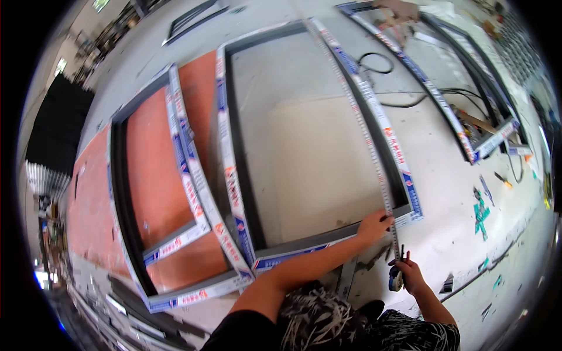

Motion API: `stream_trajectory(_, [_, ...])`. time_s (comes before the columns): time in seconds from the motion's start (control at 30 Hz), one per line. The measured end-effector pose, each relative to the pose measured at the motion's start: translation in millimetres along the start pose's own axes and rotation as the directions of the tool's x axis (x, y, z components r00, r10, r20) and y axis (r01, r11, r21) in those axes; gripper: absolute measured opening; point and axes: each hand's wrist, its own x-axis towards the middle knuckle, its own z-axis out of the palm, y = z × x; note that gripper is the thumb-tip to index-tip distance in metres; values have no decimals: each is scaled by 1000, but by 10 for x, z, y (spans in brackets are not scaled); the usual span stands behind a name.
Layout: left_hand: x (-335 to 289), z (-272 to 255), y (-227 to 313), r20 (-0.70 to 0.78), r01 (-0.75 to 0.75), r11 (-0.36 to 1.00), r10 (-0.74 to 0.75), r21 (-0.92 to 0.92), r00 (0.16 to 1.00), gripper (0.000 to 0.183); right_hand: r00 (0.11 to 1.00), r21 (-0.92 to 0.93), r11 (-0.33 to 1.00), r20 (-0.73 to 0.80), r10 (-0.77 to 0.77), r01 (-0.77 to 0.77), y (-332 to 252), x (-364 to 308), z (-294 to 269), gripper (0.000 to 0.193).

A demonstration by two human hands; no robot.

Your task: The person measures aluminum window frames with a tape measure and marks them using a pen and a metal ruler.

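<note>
A long window frame, dark grey with printed blue-and-white protective film, lies flat before me. The pale blade of a tape measure runs along its right side from the far end to the near corner. My right hand grips the tape case just beyond that corner. Dark and red thin sticks, maybe pens, poke up from the same hand. My left hand is at the near right corner, fingers curled against the blade and the frame's near bar.
A second filmed frame lies on an orange sheet at left. Further frames rest at the far right, where another person's hand shows. A black cable, green tape scraps and a yellow-handled tool lie about.
</note>
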Motion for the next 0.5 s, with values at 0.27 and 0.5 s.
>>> stream_trajectory(0.27, [471, -180, 200, -171, 77, 997, -74, 11, 982, 21, 997, 10, 998, -48, 59, -59, 25, -83, -119, 27])
stream_trajectory(0.5, [645, -232, 389, -22, 133, 954, -144, -268, 989, 16, 949, 128, 952, -112, 294, -279, 454, -472, -554, 22])
